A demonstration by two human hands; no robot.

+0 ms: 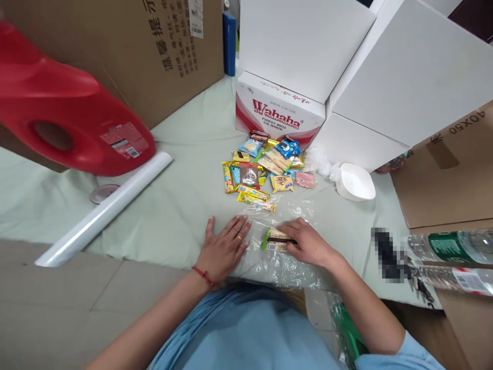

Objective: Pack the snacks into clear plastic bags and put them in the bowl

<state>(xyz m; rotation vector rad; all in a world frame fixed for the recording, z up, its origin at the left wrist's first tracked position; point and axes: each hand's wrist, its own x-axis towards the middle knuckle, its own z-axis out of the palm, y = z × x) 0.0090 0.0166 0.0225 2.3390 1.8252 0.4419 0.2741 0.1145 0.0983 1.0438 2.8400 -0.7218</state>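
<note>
My left hand [226, 247] lies flat with its fingers spread, its fingertips at the left edge of a clear plastic bag [256, 267]. The bag is spread on the cloth near the table's front edge. My right hand [308, 242] grips the right end of a snack packet [274, 240] with a green edge, a dark band and a barcode. That packet rests on the bag, and my fingers cover part of it. Beyond both hands is a pile of wrapped snacks, among them a similar green-edged packet [274, 161], a yellow cookie packet [282, 183] and yellow stick packets [256, 201].
A Wahaba-style white and red carton [279, 115] stands behind the pile. To its right sits a white bowl [355, 182]. A red jug [77, 113] and a white roll [108, 208] are at left. Plastic bottles [458, 246] and keys [421, 290] lie at right.
</note>
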